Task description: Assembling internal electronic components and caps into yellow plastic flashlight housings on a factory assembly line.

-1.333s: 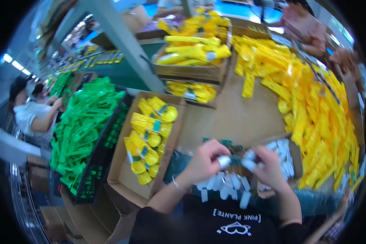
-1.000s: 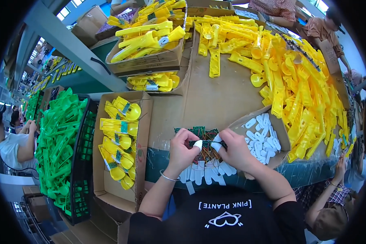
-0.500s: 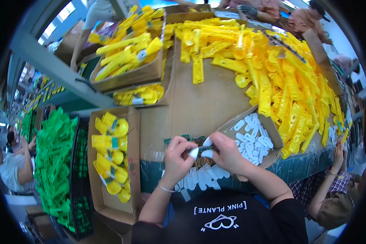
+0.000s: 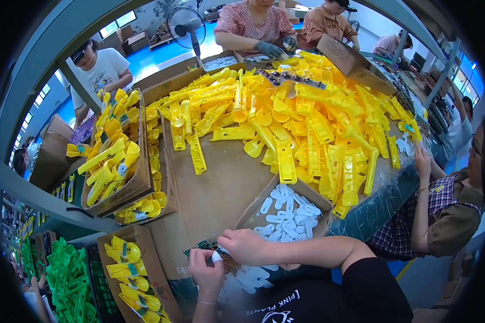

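Observation:
My left hand (image 4: 207, 275) is closed in a pinch at the near edge of the table, with a white cover on a fingertip. Whatever it pinches is too small to make out. Just above and to its right, my right hand (image 4: 247, 246) curls its fingers down, and its fingertips are mostly hidden. Small green circuit boards (image 4: 203, 245) with thin wires lie beside and under both hands. White flat strips (image 4: 246, 280) are spread by the table edge, below my right hand. A cardboard tray (image 4: 320, 231) of small white oval plastic pieces (image 4: 290, 219) sits just beyond my right forearm.
A large heap of yellow plastic housings (image 4: 307, 124) covers the far table. Boxes of yellow parts (image 4: 116, 161) stand left, with another yellow-filled carton (image 4: 132, 274) nearer. Green parts (image 4: 70, 280) fill a crate at lower left. Co-workers sit opposite and at right (image 4: 442, 215).
The view has swung right and up, so the scene sits lower and more to the left. My hands, earlier together on a small dark piece, now have the right above the left near the boards.

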Demonstrator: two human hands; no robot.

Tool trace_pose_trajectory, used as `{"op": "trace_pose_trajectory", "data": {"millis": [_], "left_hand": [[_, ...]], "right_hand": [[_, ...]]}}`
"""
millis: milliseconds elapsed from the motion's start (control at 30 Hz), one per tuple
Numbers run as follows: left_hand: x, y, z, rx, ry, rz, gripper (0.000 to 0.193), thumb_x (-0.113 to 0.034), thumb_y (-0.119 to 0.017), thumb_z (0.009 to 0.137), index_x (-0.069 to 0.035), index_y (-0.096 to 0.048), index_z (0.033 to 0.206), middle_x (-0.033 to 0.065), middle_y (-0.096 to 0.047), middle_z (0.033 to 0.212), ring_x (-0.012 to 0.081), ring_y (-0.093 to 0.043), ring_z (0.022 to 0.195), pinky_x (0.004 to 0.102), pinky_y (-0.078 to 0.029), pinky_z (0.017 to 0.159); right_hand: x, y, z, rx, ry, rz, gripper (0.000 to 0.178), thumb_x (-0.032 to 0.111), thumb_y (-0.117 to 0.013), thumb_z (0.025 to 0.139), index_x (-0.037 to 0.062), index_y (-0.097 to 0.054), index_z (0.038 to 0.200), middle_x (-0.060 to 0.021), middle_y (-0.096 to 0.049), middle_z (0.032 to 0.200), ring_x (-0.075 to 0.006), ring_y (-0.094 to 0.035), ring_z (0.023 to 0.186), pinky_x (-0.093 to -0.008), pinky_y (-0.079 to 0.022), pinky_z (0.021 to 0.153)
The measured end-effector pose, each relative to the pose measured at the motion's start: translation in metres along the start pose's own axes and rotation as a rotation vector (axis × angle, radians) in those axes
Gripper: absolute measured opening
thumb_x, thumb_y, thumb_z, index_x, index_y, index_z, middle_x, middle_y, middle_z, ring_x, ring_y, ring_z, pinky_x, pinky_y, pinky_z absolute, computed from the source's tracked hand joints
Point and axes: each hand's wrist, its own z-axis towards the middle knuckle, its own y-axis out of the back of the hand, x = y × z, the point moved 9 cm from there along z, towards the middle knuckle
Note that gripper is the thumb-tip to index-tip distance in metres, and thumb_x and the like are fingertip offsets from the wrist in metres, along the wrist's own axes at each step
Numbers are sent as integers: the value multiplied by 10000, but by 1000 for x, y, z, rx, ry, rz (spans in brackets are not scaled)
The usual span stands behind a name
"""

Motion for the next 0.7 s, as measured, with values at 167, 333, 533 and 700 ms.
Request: {"op": "trace_pose_trajectory", "data": {"millis": [167,333,533,700], "left_hand": [[0,-4,0,-23,1,57,101,-7,-605,683,-13,-508,710,111,-483,710,250,-490,602,348,-394,526],[5,-11,3,43,32,63,79,1,-588,709,-2,-562,783,109,-487,723,248,-490,630,332,-398,554],[-8,25,5,-33,-45,111,272,-108,-592,749,9,-587,995,128,-485,916,252,-495,820,321,-417,718],[-9,47,10,-143,15,-13,225,-116,-604,753,3,-567,940,107,-474,947,195,-477,796,280,-413,709]], "right_hand": [[3,-8,1,18,36,-8,167,107,-581,731,9,-518,850,-145,-557,769,-307,-617,681,-378,-509,596],[3,-5,-2,40,50,-16,204,123,-610,711,19,-535,870,-132,-547,777,-301,-596,723,-381,-506,621],[-51,172,47,-610,269,-463,196,72,-639,665,42,-592,853,-115,-557,805,-291,-562,740,-377,-470,629],[-245,336,52,-439,-681,-926,260,280,-596,775,60,-638,905,-150,-642,913,-305,-617,852,-438,-481,725]]}}
